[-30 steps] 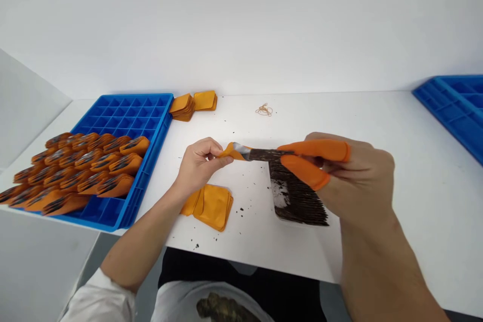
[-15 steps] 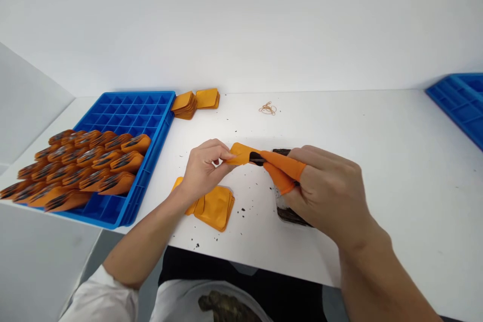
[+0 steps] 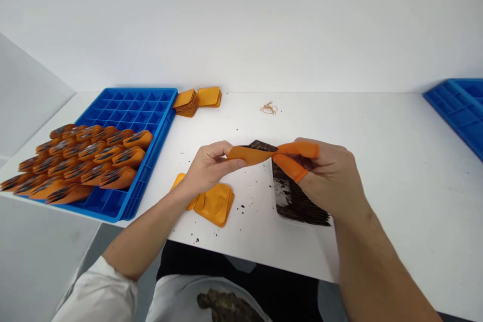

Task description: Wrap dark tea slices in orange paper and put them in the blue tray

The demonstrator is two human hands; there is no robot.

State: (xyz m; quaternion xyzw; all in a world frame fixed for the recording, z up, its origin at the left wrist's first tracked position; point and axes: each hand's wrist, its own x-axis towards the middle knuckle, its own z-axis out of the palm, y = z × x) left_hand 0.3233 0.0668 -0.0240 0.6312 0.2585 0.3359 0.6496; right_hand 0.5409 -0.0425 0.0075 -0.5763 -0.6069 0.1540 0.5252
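"Pouch (image 3: 249, 156), orange and lying almost level, is what you have in front of you, lifted above the white desk (image 3: 396, 161). How do you grip it?"

"Your left hand (image 3: 211, 165) closes on its left end, the thumb along the near side. Your right hand (image 3: 320, 171) pinches its right end between thumb and forefinger, both wearing orange finger covers (image 3: 300, 149)."

"Anything along the top of it?"

"Yes, a dark edge (image 3: 260, 145) shows just above your pouch; you cannot tell from this angle whether it sits inside or behind."

"And close to you on the desk?"

"Below your right hand, partly hidden by it, is a stack of thin dark strips (image 3: 302, 206). Under your left forearm lies a pile of flat orange pouches (image 3: 217, 204), and dark crumbs (image 3: 242, 206) are scattered between the two."

"Farther out?"

"On your left is a blue divided tray (image 3: 160, 136), with rows of orange pouches holding dark strips (image 3: 94, 151) across its nearer part. Beside its far right corner are two more stacks of orange pouches (image 3: 186, 103). Straight ahead is a small tangle of tan bands (image 3: 269, 107), and at your far right, a second blue tray (image 3: 458, 110)."
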